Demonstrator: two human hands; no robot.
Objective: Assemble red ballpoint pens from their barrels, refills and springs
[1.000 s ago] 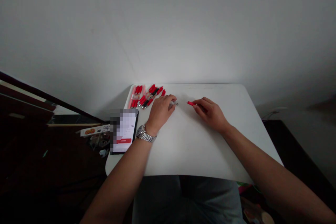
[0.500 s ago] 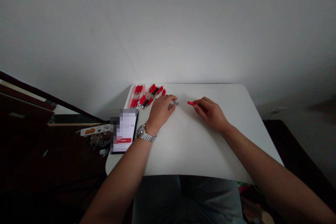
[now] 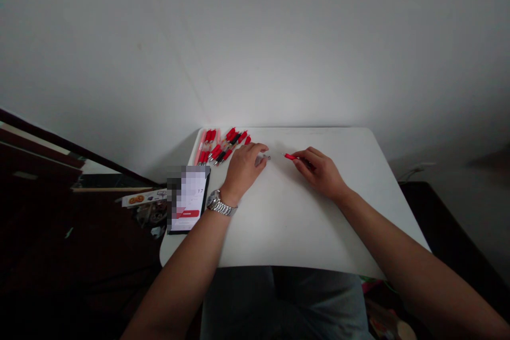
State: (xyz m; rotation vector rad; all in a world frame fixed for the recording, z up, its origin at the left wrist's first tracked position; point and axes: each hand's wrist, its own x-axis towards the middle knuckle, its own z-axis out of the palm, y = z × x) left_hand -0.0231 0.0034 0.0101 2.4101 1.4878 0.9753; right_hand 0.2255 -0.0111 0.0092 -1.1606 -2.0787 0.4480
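Observation:
On the white table [image 3: 287, 223] my left hand [image 3: 243, 167], with a metal watch at the wrist, rests with its fingers curled round a small clear, grey-tipped pen piece [image 3: 265, 158]. My right hand [image 3: 321, 172] lies a short way to the right and pinches a red pen part [image 3: 290, 156] that points left toward the left hand. The two pieces are apart, with a small gap between their tips. A pile of several red pens [image 3: 223, 146] lies at the table's far left corner, just behind my left hand.
A phone [image 3: 188, 199] with a lit screen lies on the table's left edge near my left wrist. Dark furniture and clutter sit to the left, below the table. A plain white wall rises right behind the table. My lap shows under the front edge.

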